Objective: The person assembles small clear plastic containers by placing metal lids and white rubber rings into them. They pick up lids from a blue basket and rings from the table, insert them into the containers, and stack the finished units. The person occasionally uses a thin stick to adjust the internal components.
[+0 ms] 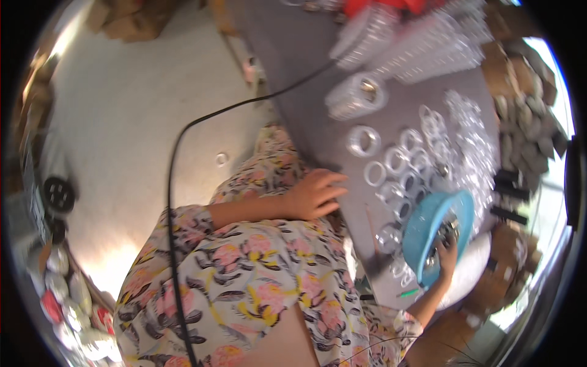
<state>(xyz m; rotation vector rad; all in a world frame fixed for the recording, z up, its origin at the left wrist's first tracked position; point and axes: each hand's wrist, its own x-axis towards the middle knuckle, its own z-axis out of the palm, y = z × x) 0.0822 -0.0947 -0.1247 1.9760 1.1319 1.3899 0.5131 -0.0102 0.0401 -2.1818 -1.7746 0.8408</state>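
Observation:
My left hand (315,194) rests beside the near edge of the grey table, its fingers spread and nothing in them. My right hand (448,257) reaches into a tilted light-blue plastic basin (419,229) at the right. Its fingers are bent in among small shiny metal-looking pieces (449,227); blur hides what they grip, if anything. Left of the basin lie several clear round plastic rings or shallow containers (375,174). Farther back, a clear cylindrical tub (358,98) on its side has something gold-coloured at its end.
Stacks of clear plastic containers (422,49) fill the far table, with a red item (382,6) behind them. A black cable (235,105) crosses in front of me. Cardboard boxes (510,269) stand at the right. A small ring (222,159) lies on the floor.

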